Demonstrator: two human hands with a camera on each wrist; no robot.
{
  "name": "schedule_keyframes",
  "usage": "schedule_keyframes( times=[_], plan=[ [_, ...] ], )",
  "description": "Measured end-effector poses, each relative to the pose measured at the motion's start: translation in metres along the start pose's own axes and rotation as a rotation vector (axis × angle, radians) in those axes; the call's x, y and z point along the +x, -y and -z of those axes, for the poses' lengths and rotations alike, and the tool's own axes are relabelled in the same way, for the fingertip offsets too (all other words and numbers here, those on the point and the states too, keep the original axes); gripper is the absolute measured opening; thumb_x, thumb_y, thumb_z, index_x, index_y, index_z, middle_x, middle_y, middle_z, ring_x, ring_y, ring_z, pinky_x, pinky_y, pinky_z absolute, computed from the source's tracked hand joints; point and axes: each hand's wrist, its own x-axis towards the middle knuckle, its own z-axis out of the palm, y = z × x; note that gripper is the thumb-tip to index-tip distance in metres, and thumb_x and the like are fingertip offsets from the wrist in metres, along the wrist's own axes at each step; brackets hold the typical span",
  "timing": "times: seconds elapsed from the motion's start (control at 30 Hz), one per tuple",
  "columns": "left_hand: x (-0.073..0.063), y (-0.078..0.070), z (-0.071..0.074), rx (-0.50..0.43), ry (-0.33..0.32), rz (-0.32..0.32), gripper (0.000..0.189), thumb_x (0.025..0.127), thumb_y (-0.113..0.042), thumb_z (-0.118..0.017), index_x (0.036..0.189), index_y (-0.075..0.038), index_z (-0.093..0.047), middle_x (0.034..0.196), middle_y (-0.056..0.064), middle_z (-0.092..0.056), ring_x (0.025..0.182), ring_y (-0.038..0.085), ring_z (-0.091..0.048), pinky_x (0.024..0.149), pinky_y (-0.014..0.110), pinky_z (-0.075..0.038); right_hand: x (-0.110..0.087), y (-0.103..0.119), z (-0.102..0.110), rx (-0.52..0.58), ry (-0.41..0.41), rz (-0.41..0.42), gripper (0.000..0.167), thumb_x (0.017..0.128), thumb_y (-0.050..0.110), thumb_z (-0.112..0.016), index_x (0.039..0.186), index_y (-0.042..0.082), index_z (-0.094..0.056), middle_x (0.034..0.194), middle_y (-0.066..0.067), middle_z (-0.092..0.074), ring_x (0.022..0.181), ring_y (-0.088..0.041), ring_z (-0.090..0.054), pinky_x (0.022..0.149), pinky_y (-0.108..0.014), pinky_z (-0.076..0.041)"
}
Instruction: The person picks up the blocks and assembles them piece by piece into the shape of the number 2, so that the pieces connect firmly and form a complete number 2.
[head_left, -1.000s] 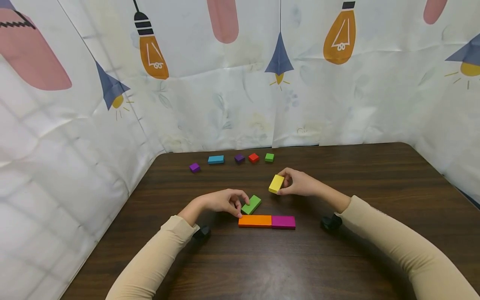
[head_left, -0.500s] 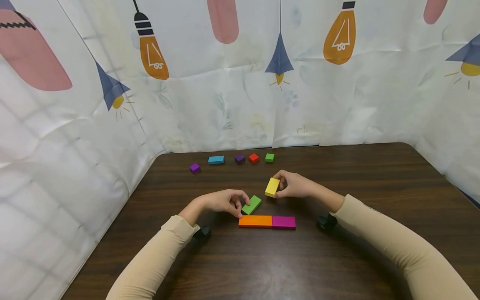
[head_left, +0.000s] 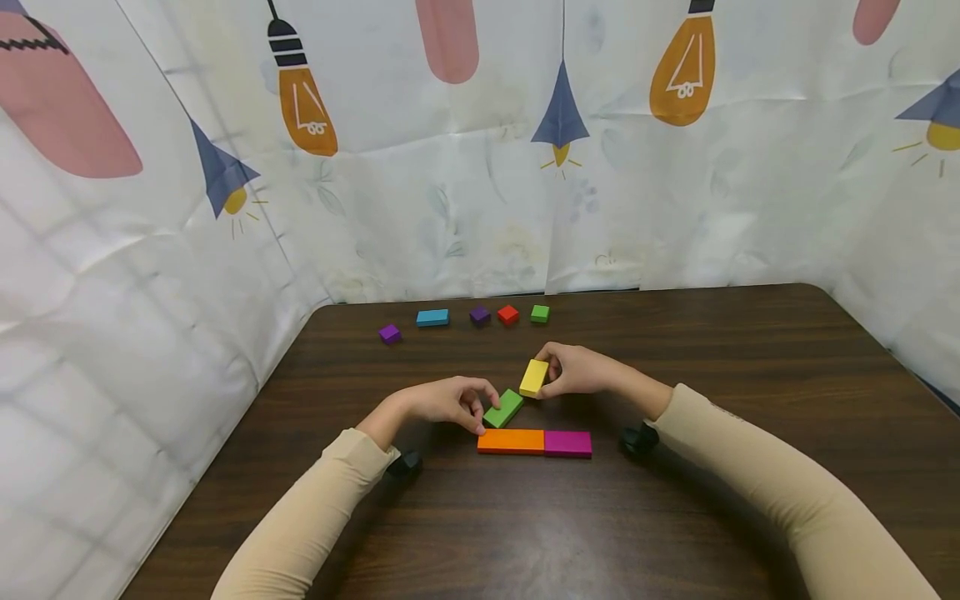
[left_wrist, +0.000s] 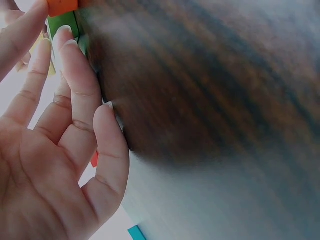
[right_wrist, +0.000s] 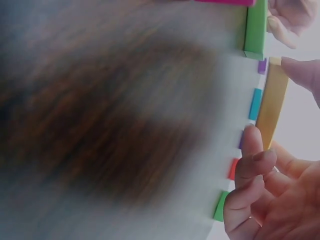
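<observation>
My right hand (head_left: 579,371) pinches a yellow rectangular block (head_left: 534,378) between thumb and fingers, raised over the table near a green rectangular block (head_left: 504,408). In the right wrist view the yellow block (right_wrist: 272,100) spans from the thumb to the fingertips. The green block lies slanted, just behind an orange block (head_left: 511,442) that joins end to end with a magenta block (head_left: 567,444). My left hand (head_left: 450,402) sits at their left with loosely bent fingers. Its index fingertip is at the green block and its thumb tip at the orange block's left corner.
Along the back of the dark wooden table (head_left: 480,525) lie a purple block (head_left: 390,334), a blue block (head_left: 432,317), a dark purple block (head_left: 480,316), a red block (head_left: 507,315) and a small green block (head_left: 540,314). A printed curtain (head_left: 450,217) hangs behind.
My right hand has moved left and slightly toward me with the yellow block, closer to the slanted green block. The left hand and the other blocks have stayed put.
</observation>
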Motion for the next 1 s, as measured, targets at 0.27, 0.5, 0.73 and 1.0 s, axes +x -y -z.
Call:
schedule_keyframes(
  times=[0.27, 0.5, 0.73, 1.0],
  plan=[
    [-0.001, 0.000, 0.000, -0.013, 0.011, -0.014, 0.033, 0.096, 0.000, -0.069, 0.127, -0.001, -0.057, 0.083, 0.002, -0.062, 0.076, 0.013, -0.054, 0.074, 0.026, -0.044, 0.007, 0.002, -0.001, -0.024, 0.030, -0.011, 0.055, 0.085, 0.024, -0.083, 0.126, -0.001, -0.056, 0.087, -0.005, -0.058, 0.075, -0.016, -0.051, 0.068, -0.027, -0.040],
    [0.000, -0.001, 0.000, -0.011, 0.009, -0.004, 0.034, 0.096, 0.000, -0.070, 0.127, -0.002, -0.057, 0.083, 0.001, -0.062, 0.076, 0.014, -0.054, 0.075, 0.026, -0.044, 0.012, 0.003, 0.003, -0.053, 0.040, -0.052, 0.058, 0.086, 0.026, -0.082, 0.129, -0.001, -0.055, 0.089, -0.006, -0.059, 0.077, -0.017, -0.052, 0.068, -0.027, -0.041],
    [0.000, -0.001, 0.000, -0.010, 0.007, -0.006, 0.034, 0.096, -0.001, -0.070, 0.127, -0.002, -0.057, 0.084, 0.001, -0.062, 0.077, 0.013, -0.054, 0.075, 0.027, -0.044, 0.016, 0.000, 0.004, -0.083, 0.043, -0.082, 0.058, 0.087, 0.028, -0.082, 0.130, 0.000, -0.055, 0.090, -0.006, -0.059, 0.077, -0.018, -0.052, 0.068, -0.027, -0.041],
    [-0.001, 0.000, 0.000, -0.014, 0.010, -0.016, 0.034, 0.096, 0.000, -0.069, 0.127, -0.001, -0.057, 0.084, 0.002, -0.062, 0.077, 0.014, -0.055, 0.075, 0.027, -0.045, 0.021, 0.004, 0.003, -0.152, 0.050, -0.119, 0.059, 0.087, 0.032, -0.082, 0.130, 0.001, -0.054, 0.091, -0.007, -0.058, 0.079, -0.019, -0.053, 0.068, -0.028, -0.041]
  ],
)
